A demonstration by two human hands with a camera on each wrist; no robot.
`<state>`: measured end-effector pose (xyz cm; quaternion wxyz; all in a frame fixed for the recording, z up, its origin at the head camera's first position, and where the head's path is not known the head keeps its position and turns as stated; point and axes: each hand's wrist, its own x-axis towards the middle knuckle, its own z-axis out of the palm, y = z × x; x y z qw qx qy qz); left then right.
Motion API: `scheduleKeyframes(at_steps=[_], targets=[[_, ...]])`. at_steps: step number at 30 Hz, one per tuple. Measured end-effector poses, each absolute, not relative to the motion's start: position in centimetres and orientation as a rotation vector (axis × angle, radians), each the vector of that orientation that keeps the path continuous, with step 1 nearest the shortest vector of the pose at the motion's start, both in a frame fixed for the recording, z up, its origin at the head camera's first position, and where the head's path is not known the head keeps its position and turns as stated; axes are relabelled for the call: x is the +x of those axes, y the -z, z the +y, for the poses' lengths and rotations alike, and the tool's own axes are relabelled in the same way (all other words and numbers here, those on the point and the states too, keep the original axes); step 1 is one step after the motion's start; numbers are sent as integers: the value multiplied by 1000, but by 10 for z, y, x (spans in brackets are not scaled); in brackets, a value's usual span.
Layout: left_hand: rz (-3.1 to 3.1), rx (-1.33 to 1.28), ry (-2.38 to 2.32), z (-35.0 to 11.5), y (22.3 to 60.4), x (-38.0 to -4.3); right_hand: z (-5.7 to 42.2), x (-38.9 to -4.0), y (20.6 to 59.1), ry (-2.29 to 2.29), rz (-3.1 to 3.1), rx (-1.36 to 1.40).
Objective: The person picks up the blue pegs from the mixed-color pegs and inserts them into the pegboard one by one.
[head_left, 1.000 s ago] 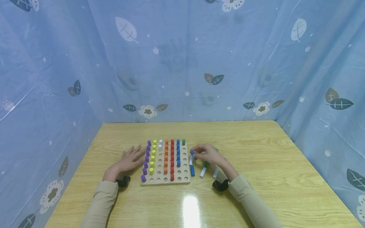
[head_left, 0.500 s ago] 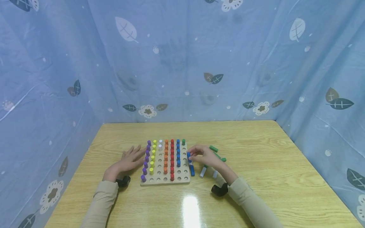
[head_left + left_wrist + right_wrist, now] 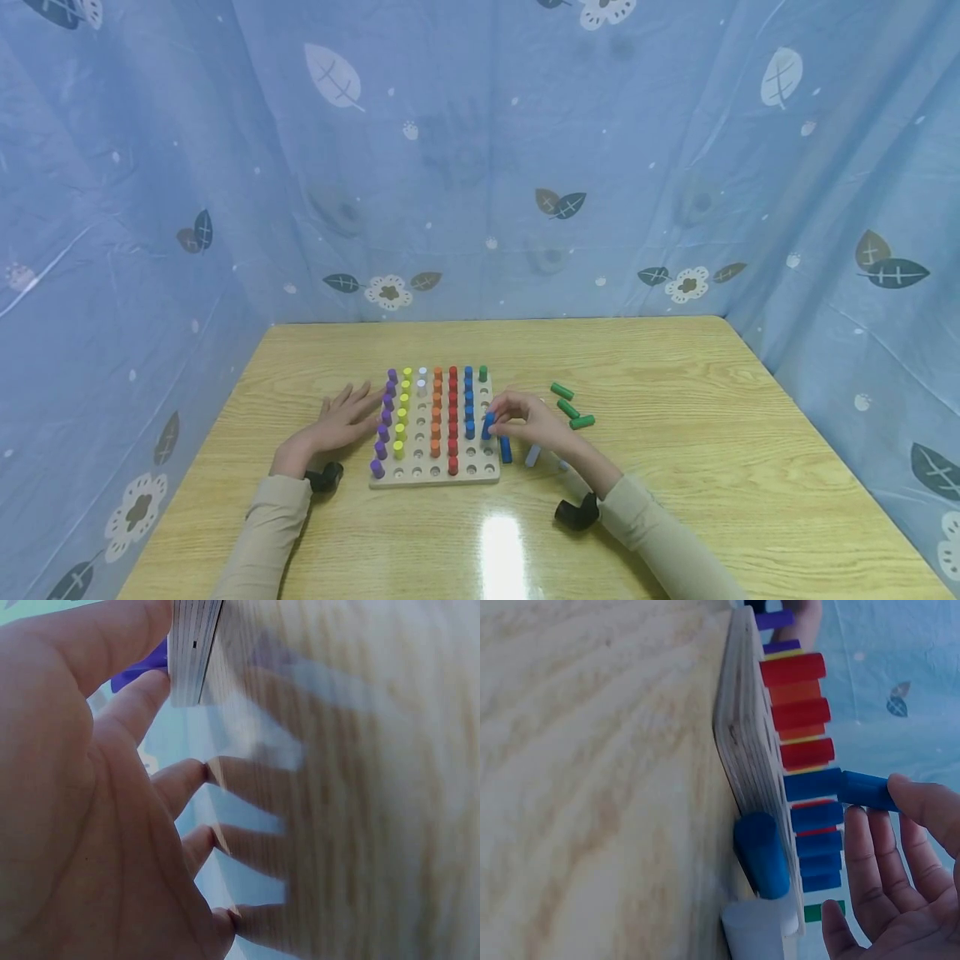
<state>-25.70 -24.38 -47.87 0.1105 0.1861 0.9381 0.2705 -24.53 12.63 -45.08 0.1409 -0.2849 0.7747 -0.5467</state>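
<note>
A wooden pegboard (image 3: 450,477) lies on the table with columns of purple, yellow, white, orange, red and blue pegs and a single green peg (image 3: 483,374). Between thumb and fingers, my right hand (image 3: 536,423) pinches a blue peg (image 3: 866,790) above the board's right side, its lower end near the rightmost column. My left hand (image 3: 341,423) rests flat on the table at the board's left, fingers spread. In the left wrist view, its thumb and index finger touch the board's edge (image 3: 196,652). Another blue peg (image 3: 761,855) lies against the board's right edge.
Several green pegs (image 3: 568,408) are scattered on the table right of the board. White pegs (image 3: 533,454) lie near my right wrist, partly hidden by the hand. A patterned blue curtain (image 3: 487,167) surrounds the table's back and sides.
My right hand has moved left with the blue peg, from the loose pegs to over the board, and the peg is now more upright. The left hand stays where it was.
</note>
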Motion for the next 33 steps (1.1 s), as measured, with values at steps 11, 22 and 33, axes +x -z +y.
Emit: scheduleKeyframes(at_steps=[11,22,33], targets=[[2752,555,-797,-243,477,-257,113,-229,435,1538,2236,-802],[2751,552,-790,-244,479,-258,103,-235,466,1403,2438,-907],[2766,554,-764,-245,479,-258,101,-237,470,1369,2440,-905]])
